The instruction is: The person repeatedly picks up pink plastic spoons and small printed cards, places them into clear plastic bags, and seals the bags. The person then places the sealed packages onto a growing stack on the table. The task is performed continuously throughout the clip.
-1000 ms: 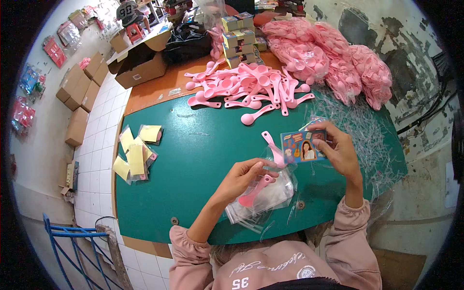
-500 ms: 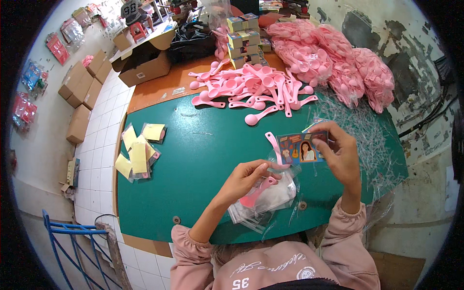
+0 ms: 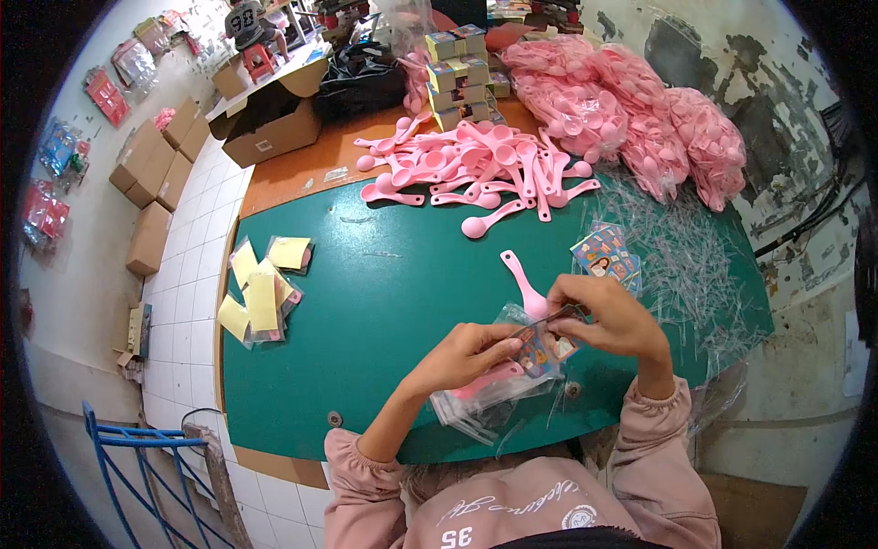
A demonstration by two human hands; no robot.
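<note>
My left hand [image 3: 468, 359] pinches a clear plastic bag by its upper part. My right hand [image 3: 611, 316] grips the top edge of a colourful printed card [image 3: 556, 348], which lies tilted at the bag; how far it is inside I cannot tell. Under my left fingers is a pink spoon [image 3: 487, 379], lying over a stack of clear bags [image 3: 466, 414]; whether it is within the held bag is unclear. Just beyond my hands another pink spoon [image 3: 521, 282] rests on the green table top [image 3: 384, 311]. Printed cards [image 3: 604, 254] lie loosely piled beyond my right hand.
A heap of pink spoons [image 3: 485, 160] covers the far middle. At left lie several small packets with yellow backs [image 3: 263, 300]. Stacked card bundles [image 3: 460, 78] and large bags of spoons [image 3: 622, 110] stand behind. Clear plastic scraps [image 3: 681, 265] spread along the right.
My right hand has brought the card down and left to the bag, uncovering the card pile. My left hand has lowered slightly, still holding the bag.
</note>
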